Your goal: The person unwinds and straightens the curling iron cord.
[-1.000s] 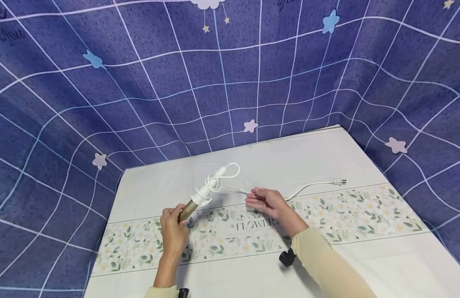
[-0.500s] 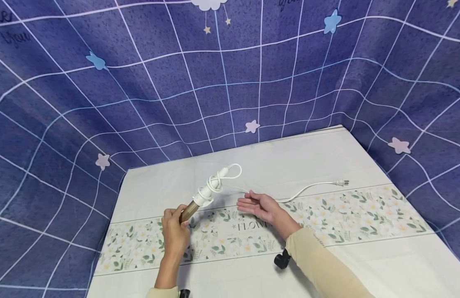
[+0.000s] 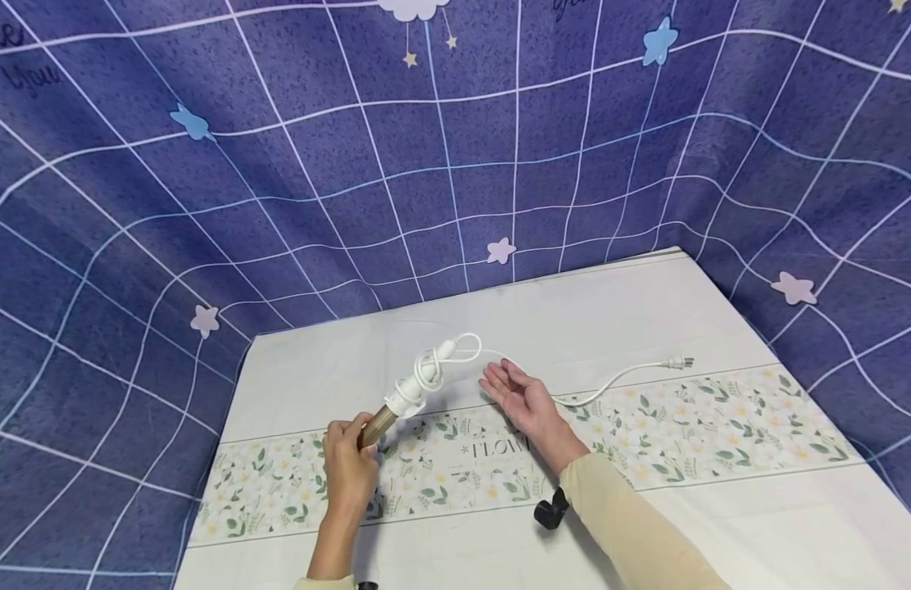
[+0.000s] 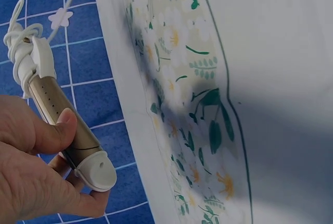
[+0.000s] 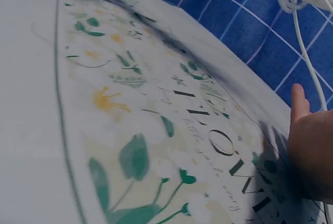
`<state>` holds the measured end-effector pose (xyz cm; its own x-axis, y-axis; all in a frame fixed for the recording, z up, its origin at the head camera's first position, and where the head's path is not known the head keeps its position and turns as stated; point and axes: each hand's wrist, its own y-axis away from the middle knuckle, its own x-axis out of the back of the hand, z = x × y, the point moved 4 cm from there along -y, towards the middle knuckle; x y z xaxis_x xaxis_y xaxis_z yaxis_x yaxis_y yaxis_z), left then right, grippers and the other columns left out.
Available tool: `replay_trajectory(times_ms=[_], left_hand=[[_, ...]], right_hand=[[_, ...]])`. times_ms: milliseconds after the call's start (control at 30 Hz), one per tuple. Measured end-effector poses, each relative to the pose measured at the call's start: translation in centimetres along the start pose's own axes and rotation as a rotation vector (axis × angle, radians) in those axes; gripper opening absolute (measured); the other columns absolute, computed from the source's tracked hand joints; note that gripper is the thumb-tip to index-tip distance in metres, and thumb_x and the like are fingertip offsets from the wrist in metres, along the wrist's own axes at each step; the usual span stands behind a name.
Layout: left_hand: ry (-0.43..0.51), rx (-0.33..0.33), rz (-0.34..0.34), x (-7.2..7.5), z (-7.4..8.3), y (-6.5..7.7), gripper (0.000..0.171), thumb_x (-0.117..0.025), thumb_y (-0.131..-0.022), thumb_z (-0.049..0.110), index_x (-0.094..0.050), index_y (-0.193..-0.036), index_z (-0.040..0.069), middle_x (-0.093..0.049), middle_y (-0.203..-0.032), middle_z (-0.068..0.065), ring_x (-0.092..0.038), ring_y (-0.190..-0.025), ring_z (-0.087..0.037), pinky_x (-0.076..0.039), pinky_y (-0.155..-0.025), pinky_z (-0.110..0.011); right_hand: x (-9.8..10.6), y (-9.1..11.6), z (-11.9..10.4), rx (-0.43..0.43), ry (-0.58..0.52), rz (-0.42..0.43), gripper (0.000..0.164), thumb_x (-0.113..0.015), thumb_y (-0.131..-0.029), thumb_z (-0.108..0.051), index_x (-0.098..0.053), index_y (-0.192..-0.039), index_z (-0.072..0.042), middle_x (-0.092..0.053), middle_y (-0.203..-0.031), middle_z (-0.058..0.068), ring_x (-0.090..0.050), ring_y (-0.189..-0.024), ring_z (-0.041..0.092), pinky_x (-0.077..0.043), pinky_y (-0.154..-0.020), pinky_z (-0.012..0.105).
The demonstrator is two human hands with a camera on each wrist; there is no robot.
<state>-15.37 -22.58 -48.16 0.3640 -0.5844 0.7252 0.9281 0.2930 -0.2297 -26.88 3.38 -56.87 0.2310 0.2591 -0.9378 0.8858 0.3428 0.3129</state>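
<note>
My left hand (image 3: 349, 465) grips a curling iron (image 3: 407, 397) by its gold barrel (image 4: 54, 101), and the white handle end points up and away. In the left wrist view the thumb lies along the barrel near its white tip (image 4: 99, 172). A white cord (image 3: 428, 373) is wound in several loops round the handle. From there it runs over to my right hand (image 3: 525, 410), whose fingers are stretched out with the palm turned up. The cord passes behind these fingers, so its exact contact is partly hidden. Its far part lies on the table, ending in a plug (image 3: 677, 362).
The table (image 3: 455, 549) has a white cloth with a flower-printed band (image 3: 706, 422). A blue curtain (image 3: 396, 197) with grid lines and stars hangs behind it and on both sides. A black wrist camera (image 3: 550, 511) sits under the right forearm.
My right hand has shifted slightly left and turned its palm further up, lifting the cord near the fingers. The left hand keeps its grip on the curling iron, which has moved slightly right.
</note>
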Motion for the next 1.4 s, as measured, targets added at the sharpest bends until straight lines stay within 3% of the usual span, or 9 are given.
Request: replay_trajectory(times_ms=[200,600,867,1100,1267,1400], left_hand=[[-0.017,-0.012,-0.033,-0.3,-0.4,0.6,0.048,-0.066,-0.075,-0.019,-0.065,-0.117,0.003,-0.051,-0.105,-0.016,-0.045,-0.104,-0.033,-0.042,-0.086,-0.052],[-0.096,-0.023,-0.075,-1.0,-0.8,1.4,0.048,-0.069,-0.074,-0.017,-0.068,-0.115,0.008,-0.053,-0.105,-0.014,-0.047,-0.098,-0.031,-0.044,-0.077,-0.048],[-0.14,-0.02,-0.096,-1.4,-1.0,1.6,0.053,-0.069,-0.072,-0.018,-0.066,-0.12,0.005,-0.054,-0.103,-0.014,-0.049,-0.099,-0.033,-0.046,-0.076,-0.051],[-0.125,0.043,-0.097,-1.5,-1.6,1.5,0.051,-0.067,-0.074,-0.017,-0.064,-0.121,0.001,-0.052,-0.103,-0.017,-0.049,-0.1,-0.037,-0.045,-0.079,-0.052],[-0.077,0.083,-0.091,-1.1,-2.0,1.2,0.049,-0.065,-0.077,-0.016,-0.062,-0.122,0.0,-0.05,-0.103,-0.02,-0.049,-0.1,-0.039,-0.046,-0.08,-0.053],[-0.036,0.094,-0.091,-0.8,-2.3,1.0,0.046,-0.064,-0.079,-0.015,-0.061,-0.123,0.0,-0.049,-0.105,-0.019,-0.05,-0.1,-0.038,-0.045,-0.084,-0.053]], right_hand=[[-0.8,-0.3,-1.8,0.058,-0.067,-0.018,0.053,-0.037,-0.104,-0.01,-0.018,-0.153,-0.007,-0.022,-0.157,0.015,-0.024,-0.144,0.027,-0.024,-0.114,0.047],[-3.0,-0.1,-4.3,0.063,-0.161,-0.01,0.057,-0.034,-0.103,-0.011,-0.008,-0.155,-0.01,-0.012,-0.16,0.011,-0.018,-0.145,0.024,-0.022,-0.115,0.044],[-4.2,0.4,-4.9,0.086,-0.119,0.036,0.054,-0.031,-0.104,-0.01,-0.011,-0.154,-0.008,-0.015,-0.159,0.012,-0.023,-0.144,0.024,-0.024,-0.114,0.042],[-4.5,1.0,-5.6,0.039,-0.168,0.071,0.051,-0.035,-0.103,-0.009,-0.018,-0.151,-0.004,-0.027,-0.153,0.013,-0.026,-0.143,0.025,-0.024,-0.114,0.042],[-4.3,1.5,-6.7,0.016,-0.088,0.085,0.036,-0.033,-0.104,-0.011,-0.032,-0.138,0.001,-0.036,-0.142,0.016,-0.026,-0.143,0.027,-0.025,-0.114,0.043],[-4.2,1.6,-7.6,-0.013,-0.025,0.061,0.039,-0.026,-0.105,-0.014,-0.027,-0.142,0.002,-0.03,-0.147,0.017,-0.022,-0.144,0.028,-0.023,-0.114,0.044]])
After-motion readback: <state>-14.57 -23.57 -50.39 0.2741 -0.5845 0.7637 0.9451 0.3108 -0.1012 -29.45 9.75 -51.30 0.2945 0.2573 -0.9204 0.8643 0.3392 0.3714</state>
